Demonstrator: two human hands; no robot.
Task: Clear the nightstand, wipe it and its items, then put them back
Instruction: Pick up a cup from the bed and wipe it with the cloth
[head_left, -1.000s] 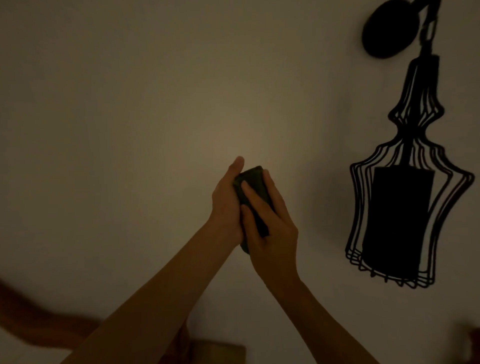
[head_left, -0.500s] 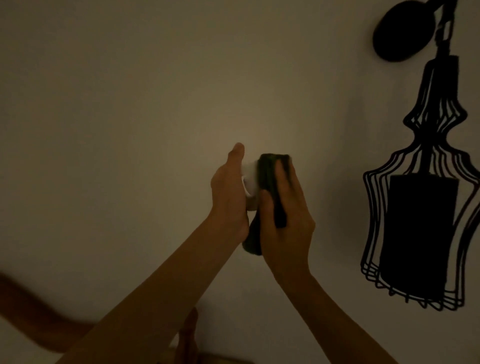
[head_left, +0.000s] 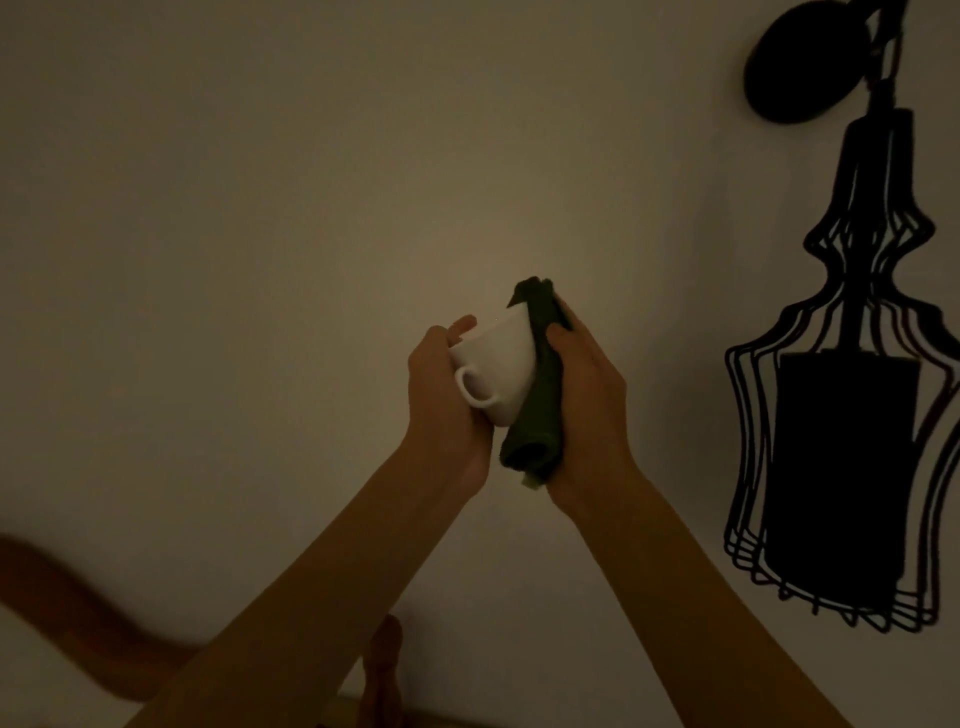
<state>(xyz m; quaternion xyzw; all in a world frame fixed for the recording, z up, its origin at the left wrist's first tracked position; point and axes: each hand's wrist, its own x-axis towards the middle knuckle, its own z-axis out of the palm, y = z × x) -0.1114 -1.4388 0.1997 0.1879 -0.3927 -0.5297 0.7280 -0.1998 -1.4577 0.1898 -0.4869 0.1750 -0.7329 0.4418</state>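
A white cup (head_left: 506, 364) with a small handle is held up in front of the wall, tilted on its side. My left hand (head_left: 441, 395) grips it from the left, fingers curled round its rim and base. My right hand (head_left: 587, 405) holds a folded dark green cloth (head_left: 540, 395) pressed flat against the cup's right side. The nightstand itself is out of view.
A black wire-cage wall lamp (head_left: 847, 467) hangs at the right, under its round mount (head_left: 795, 67). A curved wooden headboard (head_left: 72, 613) with a post (head_left: 384, 670) shows at the bottom left. The plain wall fills the rest of the dim frame.
The cloth has slid off the cup's front to its right side, so the white cup and its handle now show. Both hands shifted slightly to the right.
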